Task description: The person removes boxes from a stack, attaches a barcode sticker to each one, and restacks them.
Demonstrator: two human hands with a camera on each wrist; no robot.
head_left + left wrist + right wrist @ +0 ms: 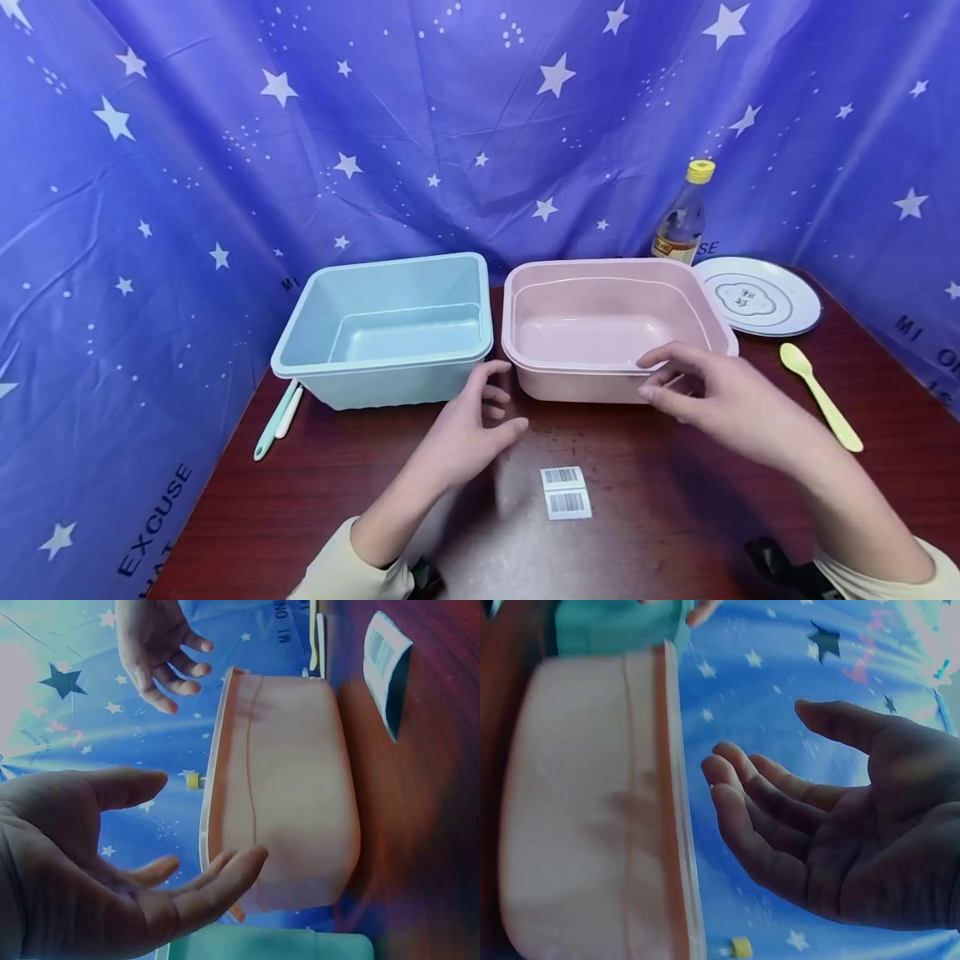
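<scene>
Hands (480,417) and (712,396), both loose-fingered and holding nothing, flank the pink tub's (570,383) near wall, the right nearer its rim.

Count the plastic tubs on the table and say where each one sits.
2: the blue tub sits left, the pink tub right beside it, just beyond both open hands. None seems hidden.
</scene>
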